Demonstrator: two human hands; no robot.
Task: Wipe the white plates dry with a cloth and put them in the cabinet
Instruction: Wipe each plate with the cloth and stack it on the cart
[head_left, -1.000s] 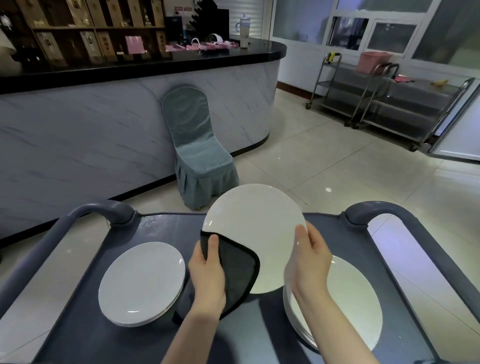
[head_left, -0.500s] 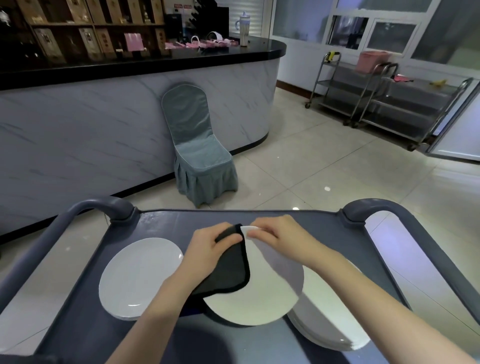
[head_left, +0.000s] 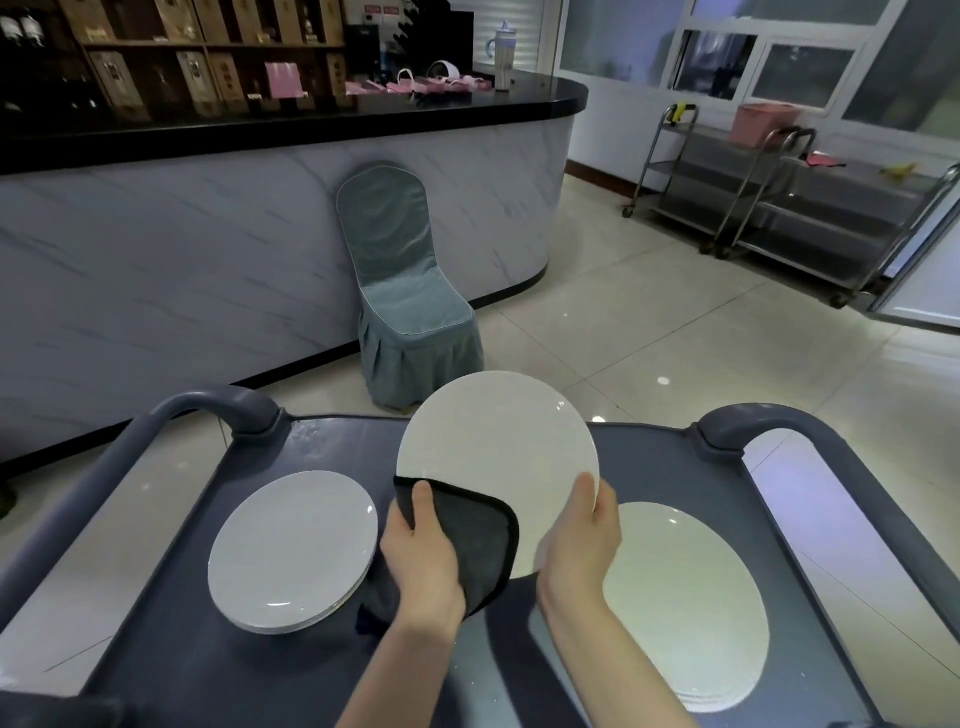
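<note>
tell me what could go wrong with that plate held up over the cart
The raised plate is held only at its lower edge, by the right hand and by the left hand through the cloth. If it slips, it could drop onto the right stack or the cart and chip.

White plate (head_left: 498, 447) in left hand (head_left: 423, 561) (with dark cloth (head_left: 480, 535)) and right hand (head_left: 582, 545), over cart (head_left: 311, 441).

Head cam, fwd-down, close over cart (head_left: 234, 675)
</note>
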